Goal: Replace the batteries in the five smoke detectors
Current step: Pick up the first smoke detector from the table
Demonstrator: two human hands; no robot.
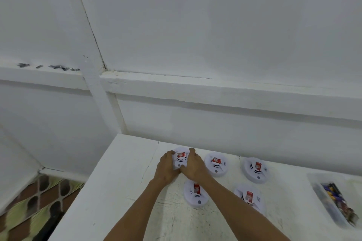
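Head camera is giving me a downward look at a white table [121, 182] set into a corner of white-painted wall [195, 25]. I am seeing five round white smoke detectors lying face up on it, each carrying a red label near its middle.

Both hands are working on the far-left smoke detector [181, 157], which is sitting in the back row, closest to the wall. The left hand [166, 165] is curling its fingers round that unit's left rim. The right hand [194, 164] is wrapping round the right rim, one finger reaching over the far edge. The thumbs are meeting at the near edge, so both hands are gripping the one unit between them. I cannot tell whether it is resting on the table or lifted just off it.

Just beside the right hand, the middle back detector [216, 163] is lying flat, and the right back detector [256, 169] is lying further along. Two more are sitting in the nearer row: the near left detector [195, 191] between the two forearms, and the near right detector [248, 197], with the right forearm crossing its near edge.

Well apart, at the right edge, a clear tray [314, 179] is holding dark, blue and yellow items too blurred for me to name. A patterned floor covering [39, 197] is showing at lower left.
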